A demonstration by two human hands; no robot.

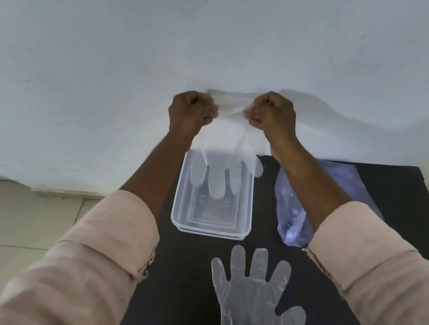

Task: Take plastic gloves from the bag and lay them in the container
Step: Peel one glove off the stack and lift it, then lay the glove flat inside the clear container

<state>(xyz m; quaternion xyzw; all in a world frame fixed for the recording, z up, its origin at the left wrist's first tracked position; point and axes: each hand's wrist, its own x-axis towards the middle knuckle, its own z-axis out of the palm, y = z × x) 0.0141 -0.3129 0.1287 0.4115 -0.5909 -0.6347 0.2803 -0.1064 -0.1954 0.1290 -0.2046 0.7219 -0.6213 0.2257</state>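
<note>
My left hand (191,112) and my right hand (272,113) each pinch one side of the cuff of a clear plastic glove (222,172), held stretched in the air. Its fingers hang down over the far end of the clear rectangular container (214,232) on the black table. A second clear glove (251,294) lies flat on the table in front of the container, fingers pointing away from me. The bluish plastic bag (290,207) lies crumpled to the right of the container, partly hidden by my right forearm.
The black table (393,198) stands against a white wall (197,34). Pale floor tiles (18,218) show to the left of the table. My pink sleeves (88,277) cover both lower corners of the view.
</note>
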